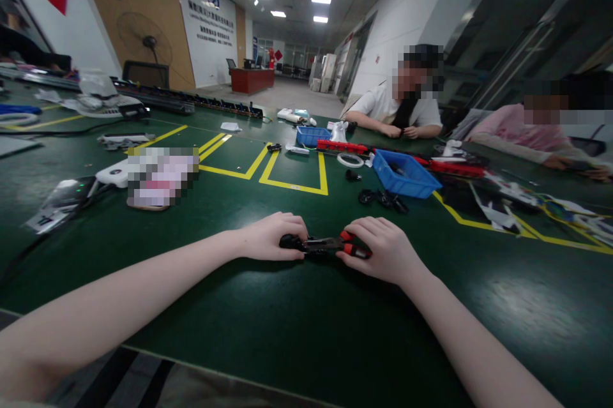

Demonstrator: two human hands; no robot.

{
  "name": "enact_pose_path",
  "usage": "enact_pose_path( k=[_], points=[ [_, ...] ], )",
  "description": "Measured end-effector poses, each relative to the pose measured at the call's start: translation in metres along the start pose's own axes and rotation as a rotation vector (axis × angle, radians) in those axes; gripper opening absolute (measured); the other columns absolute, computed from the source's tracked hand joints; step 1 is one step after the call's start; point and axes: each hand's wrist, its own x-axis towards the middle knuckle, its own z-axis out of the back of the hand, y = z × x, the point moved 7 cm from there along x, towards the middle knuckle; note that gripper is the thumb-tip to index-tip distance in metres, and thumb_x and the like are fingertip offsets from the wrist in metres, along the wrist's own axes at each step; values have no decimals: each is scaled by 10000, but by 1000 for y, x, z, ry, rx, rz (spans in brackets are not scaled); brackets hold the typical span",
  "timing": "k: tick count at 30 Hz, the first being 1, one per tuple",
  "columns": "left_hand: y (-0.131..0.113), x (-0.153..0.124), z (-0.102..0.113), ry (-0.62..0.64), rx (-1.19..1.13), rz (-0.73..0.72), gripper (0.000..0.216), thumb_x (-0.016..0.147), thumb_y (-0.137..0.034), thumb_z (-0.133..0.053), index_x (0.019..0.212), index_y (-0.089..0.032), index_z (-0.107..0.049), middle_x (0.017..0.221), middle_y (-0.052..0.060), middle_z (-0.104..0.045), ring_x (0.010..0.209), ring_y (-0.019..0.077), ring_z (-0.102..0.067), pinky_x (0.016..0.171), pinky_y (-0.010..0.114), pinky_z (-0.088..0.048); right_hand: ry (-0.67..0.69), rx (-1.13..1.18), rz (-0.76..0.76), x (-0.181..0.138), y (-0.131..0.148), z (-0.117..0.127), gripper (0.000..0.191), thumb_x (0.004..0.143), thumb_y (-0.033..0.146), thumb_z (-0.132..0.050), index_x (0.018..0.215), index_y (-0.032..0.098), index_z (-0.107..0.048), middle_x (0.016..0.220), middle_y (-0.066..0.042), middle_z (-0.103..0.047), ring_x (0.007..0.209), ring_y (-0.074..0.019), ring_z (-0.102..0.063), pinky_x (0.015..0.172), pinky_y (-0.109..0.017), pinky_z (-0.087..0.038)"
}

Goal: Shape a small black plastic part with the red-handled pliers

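Observation:
My right hand (383, 245) is closed around the red-and-black handles of a pair of pliers (325, 244), whose dark metal jaws point left. In my left hand (278, 237), the fingers and thumb pinch a small black part (290, 241). The jaws meet this part or lie right against it; the exact contact is hidden by my left fingers. Both hands are low over the green table (268, 318), close to its front edge. Several small black parts (380, 198) lie beyond my right hand, in front of a blue bin (406, 175).
Left of my hands are a blurred-out phone (163, 181), a white device (112, 173) and a cable. Farther back lie a smaller blue bin (313, 135), a white ring (350, 160) and red strips (342, 145). Yellow tape (293, 188) marks the tabletop. Two people sit across at the right.

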Motion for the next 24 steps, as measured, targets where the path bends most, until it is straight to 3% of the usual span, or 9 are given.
enact_pose_path(
  k=[24],
  points=[
    [0, 0, 0, -6, 4, 0, 201, 869, -318, -693, 1003, -176, -647, 1076, 50, -653, 994, 210, -603, 888, 331, -422, 32, 28, -11, 3, 2, -3, 283, 838, 436, -650, 896, 159, -648, 855, -83, -694, 742, -199, -630, 670, -328, -463]
  ],
)
